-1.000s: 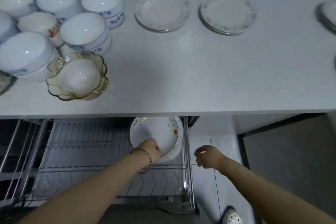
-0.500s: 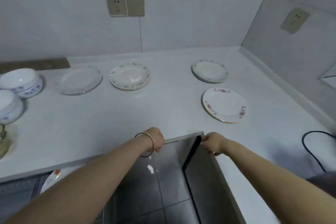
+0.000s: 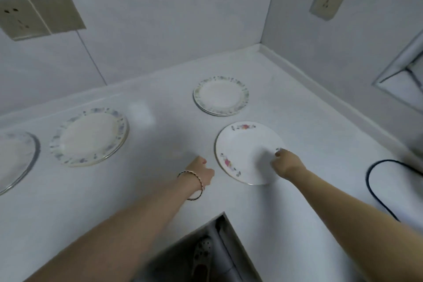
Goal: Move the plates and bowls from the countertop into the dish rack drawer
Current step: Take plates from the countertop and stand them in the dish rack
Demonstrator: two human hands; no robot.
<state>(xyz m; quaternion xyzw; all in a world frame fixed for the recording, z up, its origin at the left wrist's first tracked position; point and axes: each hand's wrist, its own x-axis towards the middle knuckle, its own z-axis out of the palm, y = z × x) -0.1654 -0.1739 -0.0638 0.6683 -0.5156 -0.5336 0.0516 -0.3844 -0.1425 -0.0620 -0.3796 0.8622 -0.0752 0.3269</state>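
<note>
A white plate with red flowers lies flat on the white countertop. My right hand rests over its right rim, fingers curled at the edge; whether it grips the plate is unclear. My left hand, with a bracelet at the wrist, hovers just left of that plate and holds nothing. Behind it lies a small stack of plates with a speckled rim. Another speckled stack sits to the left, and a further plate is cut off at the left edge. The dish rack drawer is out of view.
The countertop ends in a corner where two tiled walls meet. A black cable loops on the counter at the right. Wall sockets sit on both walls. The counter's inner corner edge is below my arms, with a shoe on the floor.
The view has swung up from the drawer to the counter corner. Both hands have risen from the counter's edge and reached forward to the flowered plate.
</note>
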